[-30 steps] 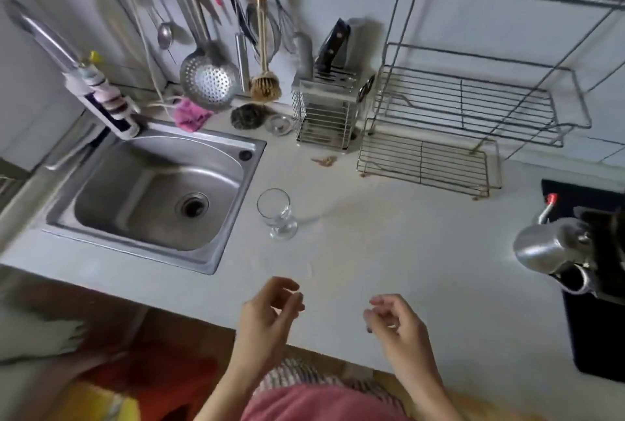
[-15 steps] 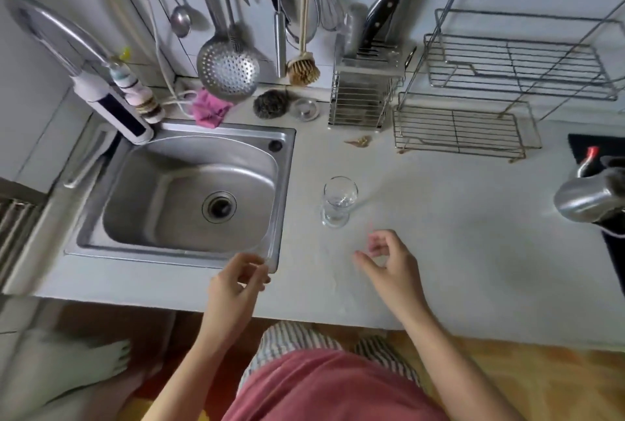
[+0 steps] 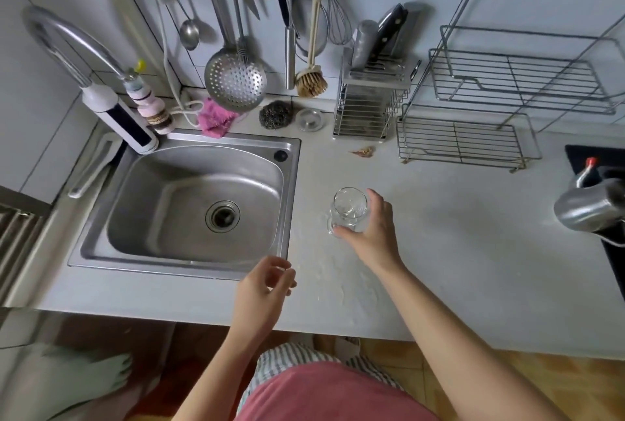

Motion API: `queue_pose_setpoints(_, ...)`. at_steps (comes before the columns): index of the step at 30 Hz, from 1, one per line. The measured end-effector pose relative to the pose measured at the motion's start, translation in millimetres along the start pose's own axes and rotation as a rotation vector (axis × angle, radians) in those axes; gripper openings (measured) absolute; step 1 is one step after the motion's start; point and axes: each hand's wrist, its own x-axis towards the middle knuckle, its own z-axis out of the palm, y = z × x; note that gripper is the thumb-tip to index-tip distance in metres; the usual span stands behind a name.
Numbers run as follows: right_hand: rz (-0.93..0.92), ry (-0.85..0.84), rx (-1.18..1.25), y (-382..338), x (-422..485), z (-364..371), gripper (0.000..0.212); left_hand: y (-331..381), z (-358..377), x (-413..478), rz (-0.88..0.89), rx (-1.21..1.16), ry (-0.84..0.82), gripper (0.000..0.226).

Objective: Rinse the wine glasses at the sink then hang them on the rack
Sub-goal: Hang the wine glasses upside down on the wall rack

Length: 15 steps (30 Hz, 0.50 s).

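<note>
Head view: a small clear stemmed wine glass (image 3: pixel 350 209) was seen upright over the pale grey countertop (image 3: pixel 456 251), just right of the stainless-steel sink (image 3: pixel 189 263); it was gripped by the right hand (image 3: pixel 375 231), thumb on the near side, fingers curled round the far side; the left hand (image 3: pixel 263 288) was held apart by the sink's near corner, loosely curled, nothing grasped; a silver wire rack (image 3: pixel 473 140) was set well behind.
</note>
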Motion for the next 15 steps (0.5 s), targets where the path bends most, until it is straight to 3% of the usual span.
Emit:
queue_pose_setpoints(9, 0.051, 0.01, -0.05, 0, 19, 11, 0.078, 2, 2, 0, -0.041, -0.035, -0.013, 0.009)
queue_pose_setpoints(15, 0.012, 0.045, -0.105, 1, 17, 3, 0.074, 5, 18, 5, -0.075, -0.033, -0.15, 0.006)
